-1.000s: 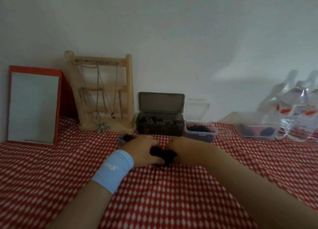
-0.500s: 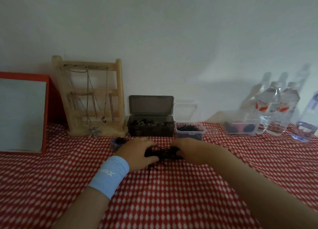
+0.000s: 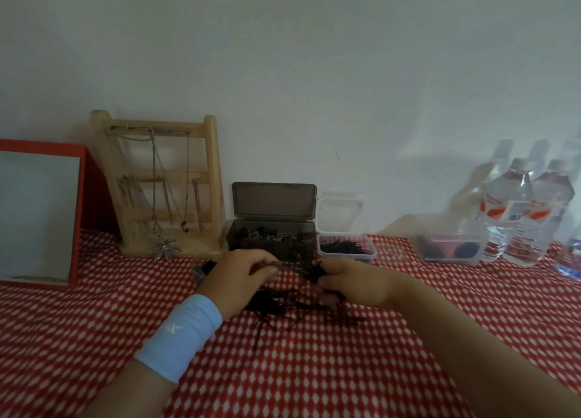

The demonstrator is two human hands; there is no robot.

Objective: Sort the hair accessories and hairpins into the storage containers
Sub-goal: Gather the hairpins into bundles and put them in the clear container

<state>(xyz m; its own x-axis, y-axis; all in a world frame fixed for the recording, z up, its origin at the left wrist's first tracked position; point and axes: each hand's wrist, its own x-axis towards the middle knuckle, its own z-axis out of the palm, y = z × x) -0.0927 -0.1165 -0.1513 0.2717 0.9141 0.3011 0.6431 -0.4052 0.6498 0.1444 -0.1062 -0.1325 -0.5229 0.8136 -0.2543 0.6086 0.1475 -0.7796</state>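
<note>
A dark tangled pile of hairpins (image 3: 292,304) lies on the red checked cloth in the middle. My left hand (image 3: 240,277), with a light blue wristband, and my right hand (image 3: 352,281) hover just above the pile, each pinching an end of a small bunch of hairpins (image 3: 301,268) stretched between them. Behind them stands a dark grey box (image 3: 272,238) with its lid up, holding small dark clips. Beside it on the right is a small clear tub (image 3: 345,249) with black hairpins inside, its lid open.
A wooden jewellery rack (image 3: 163,185) with hanging necklaces stands at the back left, next to a red-framed mirror (image 3: 37,216). A clear container (image 3: 452,248) with dark and pink items and two water bottles (image 3: 528,213) stand at the right. A small dark item (image 3: 204,268) lies left of my left hand.
My hands have risen off the pile and drawn apart, lifting a small bunch of hairpins between them. The camera has shifted slightly.
</note>
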